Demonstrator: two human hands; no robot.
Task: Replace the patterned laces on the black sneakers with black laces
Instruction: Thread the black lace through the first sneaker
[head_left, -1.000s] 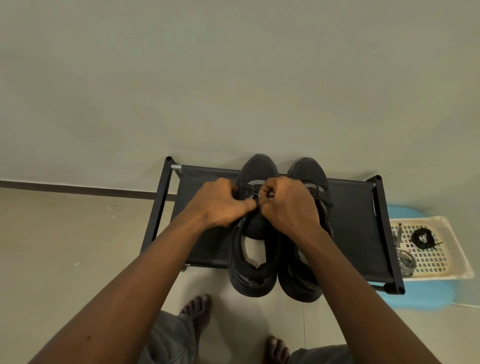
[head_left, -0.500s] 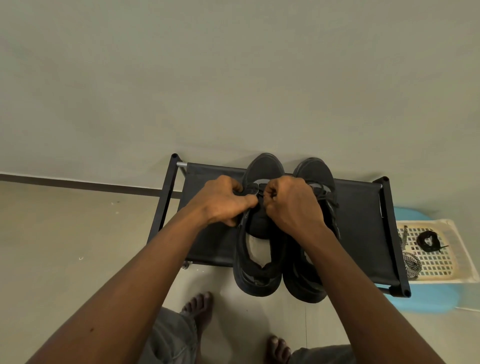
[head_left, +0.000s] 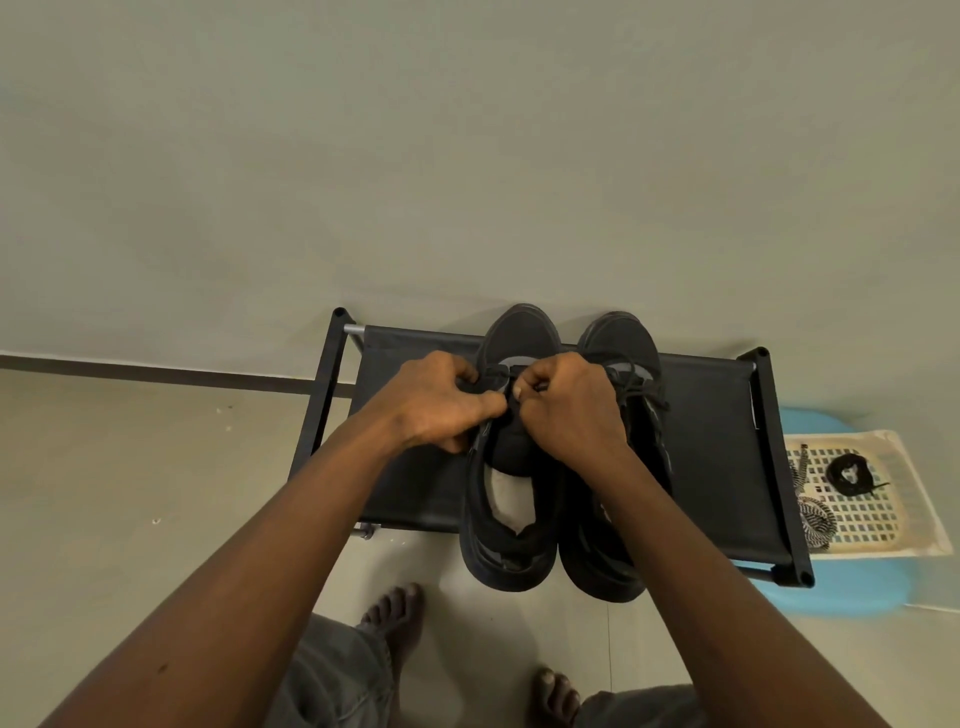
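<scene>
- The left hand (head_left: 436, 402) and the right hand (head_left: 566, 410) meet over the left sneaker (head_left: 506, 551), fingers curled and pinching its black lace (head_left: 501, 371) near the toe end.
- The right sneaker (head_left: 618, 338) stands just beside it, laced in black.
- Both sneakers sit on a black shoe rack (head_left: 415, 467).
- To the right, a basket (head_left: 883, 519) holds the patterned laces (head_left: 815, 517) and a coiled spare lace (head_left: 848, 474).

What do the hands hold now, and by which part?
Both the left hand and right hand pinch the black lace at the front eyelets of the left sneaker.
</scene>
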